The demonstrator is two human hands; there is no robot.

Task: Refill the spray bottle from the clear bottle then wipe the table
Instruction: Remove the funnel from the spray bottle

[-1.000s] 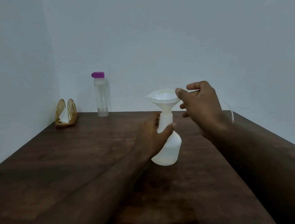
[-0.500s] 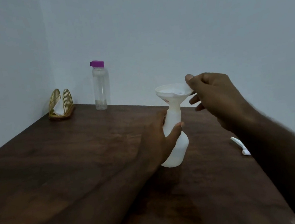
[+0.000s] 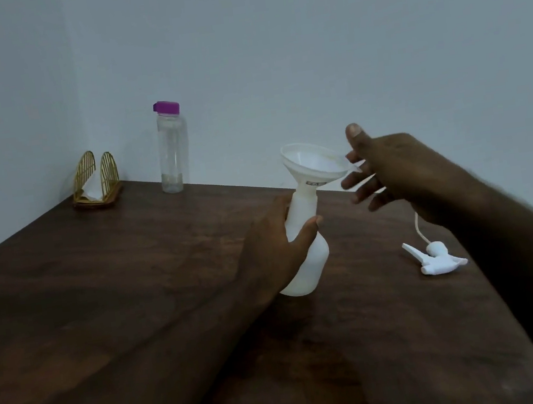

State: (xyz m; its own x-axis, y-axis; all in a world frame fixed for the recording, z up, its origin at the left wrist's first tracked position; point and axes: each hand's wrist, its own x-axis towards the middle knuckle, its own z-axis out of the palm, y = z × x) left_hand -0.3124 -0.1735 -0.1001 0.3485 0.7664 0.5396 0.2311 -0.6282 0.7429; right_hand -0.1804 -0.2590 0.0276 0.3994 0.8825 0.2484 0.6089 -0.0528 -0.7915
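Your right hand [image 3: 398,168] has let go of the funnel [image 3: 316,165] and spread open; your left hand [image 3: 274,251] grips the spray bottle [image 3: 309,257]. The capped clear bottle [image 3: 171,149] stands far beyond it; pouring and wiping remain.

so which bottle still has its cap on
The clear bottle by the wall, purple cap on. The white spray bottle in the left hand has a funnel instead.

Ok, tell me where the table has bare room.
Bare: the wide near-left table, between napkin holder, clear bottle and left hand. Crowded: the right, around spray bottle, funnel, sprayer head.
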